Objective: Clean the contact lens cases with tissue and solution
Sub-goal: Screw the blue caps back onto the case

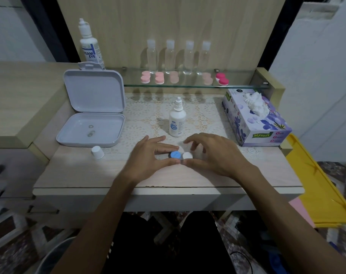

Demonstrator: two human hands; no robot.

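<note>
A contact lens case [181,155] with one blue cap and one white cap lies on the desk near the front middle. My left hand [148,155] pinches its blue side between thumb and fingers. My right hand [209,153] holds the white side, thumb below and fingers curled above. Just behind them a small white solution bottle [177,120] stands uncapped. Its white cap [98,152] lies to the left. At the right stands a floral tissue box [257,121] with a tissue sticking out.
An open white plastic box [91,127] sits at the left with small rings inside. A glass shelf [188,86] carries several pink lens cases, a magenta one [222,79] and several clear bottles. A large solution bottle [90,45] stands at the back left. A yellow tray [324,194] lies at the right.
</note>
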